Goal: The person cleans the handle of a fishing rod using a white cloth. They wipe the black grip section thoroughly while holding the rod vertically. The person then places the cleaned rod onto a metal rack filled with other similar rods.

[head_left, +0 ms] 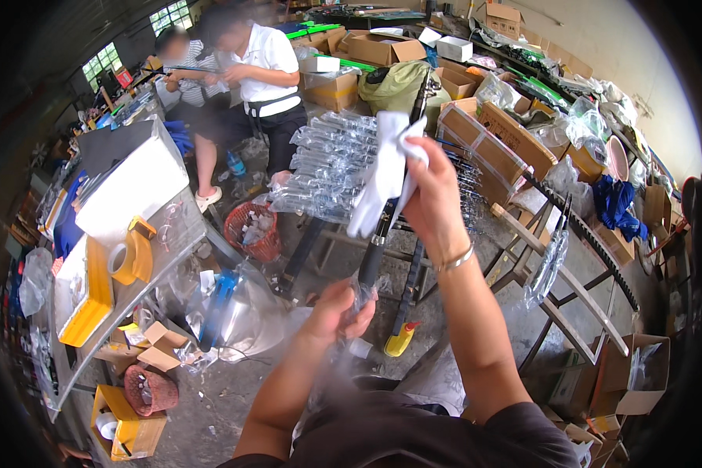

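A black fishing rod [373, 257] slants upward in front of me. Closed around its lower end is my left hand [339, 310], where clear plastic film shows at the fingers. Higher up, my right hand [433, 179] grips a white cloth [384, 160] that lies against the rod and hangs down beside it. The cloth hides part of the shaft. Just beyond the rod, a row of rods in clear plastic sleeves [327, 168] rests on a rack.
On the left stands a table with tape rolls [123, 259] and a white box [132, 187]. A red basket [253, 232] and a yellow bottle [400, 341] are on the floor. Two people sit beyond. Cardboard boxes [499, 144] and a wooden sawhorse [569, 281] stand right.
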Demonstrator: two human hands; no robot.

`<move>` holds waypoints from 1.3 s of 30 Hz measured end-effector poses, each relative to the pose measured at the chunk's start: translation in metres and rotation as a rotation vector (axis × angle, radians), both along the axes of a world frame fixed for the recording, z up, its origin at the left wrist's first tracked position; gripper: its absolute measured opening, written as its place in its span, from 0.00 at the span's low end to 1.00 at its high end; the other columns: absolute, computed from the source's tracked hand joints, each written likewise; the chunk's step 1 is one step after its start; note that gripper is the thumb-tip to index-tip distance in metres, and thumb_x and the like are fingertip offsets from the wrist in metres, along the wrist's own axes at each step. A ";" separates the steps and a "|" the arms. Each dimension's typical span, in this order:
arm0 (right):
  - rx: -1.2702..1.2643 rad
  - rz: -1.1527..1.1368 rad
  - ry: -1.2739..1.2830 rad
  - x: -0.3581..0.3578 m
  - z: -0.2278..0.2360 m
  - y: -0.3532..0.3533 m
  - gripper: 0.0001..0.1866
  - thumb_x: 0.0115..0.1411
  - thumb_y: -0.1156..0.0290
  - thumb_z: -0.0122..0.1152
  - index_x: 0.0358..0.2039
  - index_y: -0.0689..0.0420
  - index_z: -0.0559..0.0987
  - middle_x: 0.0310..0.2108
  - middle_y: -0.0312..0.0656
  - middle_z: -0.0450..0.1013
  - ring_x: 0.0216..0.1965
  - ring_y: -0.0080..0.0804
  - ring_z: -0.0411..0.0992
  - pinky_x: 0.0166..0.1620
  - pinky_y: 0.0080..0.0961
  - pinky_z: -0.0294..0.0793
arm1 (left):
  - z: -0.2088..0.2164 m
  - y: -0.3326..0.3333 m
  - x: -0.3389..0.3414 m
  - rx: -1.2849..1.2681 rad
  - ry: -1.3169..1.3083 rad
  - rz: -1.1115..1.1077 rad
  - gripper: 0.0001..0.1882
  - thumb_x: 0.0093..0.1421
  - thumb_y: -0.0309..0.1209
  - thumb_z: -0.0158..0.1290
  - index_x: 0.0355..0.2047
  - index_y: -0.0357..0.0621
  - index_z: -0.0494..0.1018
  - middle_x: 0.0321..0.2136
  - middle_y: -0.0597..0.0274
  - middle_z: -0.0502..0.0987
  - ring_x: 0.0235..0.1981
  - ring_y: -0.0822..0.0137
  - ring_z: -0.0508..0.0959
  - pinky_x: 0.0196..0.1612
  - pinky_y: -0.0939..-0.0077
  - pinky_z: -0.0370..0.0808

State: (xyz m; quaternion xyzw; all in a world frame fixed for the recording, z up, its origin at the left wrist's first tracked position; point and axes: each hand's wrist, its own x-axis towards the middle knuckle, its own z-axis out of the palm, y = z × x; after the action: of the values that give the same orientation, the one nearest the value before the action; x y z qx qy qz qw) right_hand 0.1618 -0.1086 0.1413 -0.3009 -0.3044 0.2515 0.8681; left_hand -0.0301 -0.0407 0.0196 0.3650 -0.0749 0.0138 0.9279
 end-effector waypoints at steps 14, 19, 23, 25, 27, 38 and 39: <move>-0.430 -0.421 -0.537 -0.016 -0.016 -0.017 0.14 0.55 0.83 0.51 0.41 0.61 0.79 0.36 0.37 0.75 0.37 0.21 0.70 0.41 0.18 0.69 | 0.006 -0.026 0.002 0.578 0.236 0.566 0.08 0.65 0.28 0.45 0.42 0.38 0.64 0.23 0.67 0.67 0.16 0.80 0.63 0.18 0.85 0.61; -0.113 -0.184 -0.223 0.014 0.030 -0.011 0.13 0.61 0.78 0.51 0.45 0.64 0.76 0.35 0.36 0.75 0.35 0.20 0.71 0.39 0.16 0.70 | -0.002 -0.022 -0.003 0.552 0.152 0.472 0.13 0.66 0.36 0.45 0.41 0.38 0.65 0.24 0.63 0.69 0.16 0.77 0.66 0.19 0.83 0.63; -0.090 -0.139 -0.138 0.001 0.000 -0.017 0.13 0.60 0.81 0.51 0.45 0.62 0.76 0.34 0.35 0.74 0.34 0.19 0.70 0.37 0.16 0.70 | -0.002 -0.015 0.000 0.410 0.092 0.352 0.18 0.65 0.42 0.46 0.42 0.37 0.65 0.24 0.60 0.69 0.15 0.75 0.67 0.18 0.82 0.64; -0.318 -0.083 -0.216 -0.012 -0.021 -0.025 0.13 0.58 0.83 0.52 0.43 0.60 0.79 0.37 0.34 0.73 0.37 0.19 0.69 0.40 0.15 0.68 | 0.005 -0.013 0.002 0.327 0.095 0.320 0.19 0.65 0.43 0.47 0.42 0.37 0.65 0.24 0.60 0.69 0.15 0.75 0.67 0.18 0.82 0.64; -0.396 -0.046 -0.350 -0.034 -0.038 -0.027 0.12 0.57 0.83 0.53 0.41 0.61 0.80 0.39 0.34 0.72 0.40 0.20 0.69 0.44 0.16 0.67 | 0.012 -0.008 0.007 0.255 0.104 0.324 0.20 0.64 0.45 0.47 0.42 0.37 0.65 0.24 0.60 0.69 0.14 0.75 0.67 0.17 0.82 0.64; -0.068 -0.072 -0.211 0.003 0.017 -0.019 0.12 0.61 0.78 0.53 0.45 0.62 0.77 0.38 0.35 0.74 0.38 0.22 0.72 0.42 0.19 0.72 | 0.007 -0.003 -0.003 0.048 -0.015 0.051 0.26 0.62 0.49 0.49 0.43 0.34 0.65 0.18 0.61 0.67 0.09 0.75 0.62 0.12 0.80 0.58; 0.001 -0.020 -0.222 0.012 0.024 -0.021 0.13 0.62 0.75 0.52 0.47 0.63 0.75 0.38 0.36 0.74 0.38 0.22 0.72 0.42 0.20 0.73 | 0.006 -0.005 -0.005 0.032 -0.017 0.028 0.26 0.62 0.49 0.49 0.44 0.34 0.65 0.18 0.61 0.67 0.09 0.75 0.62 0.12 0.80 0.58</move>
State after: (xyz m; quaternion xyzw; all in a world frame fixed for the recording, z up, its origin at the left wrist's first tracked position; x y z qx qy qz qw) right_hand 0.1740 -0.1291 0.1655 -0.3296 -0.3957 0.2078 0.8317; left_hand -0.0353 -0.0462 0.0252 0.3809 -0.0779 0.0289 0.9209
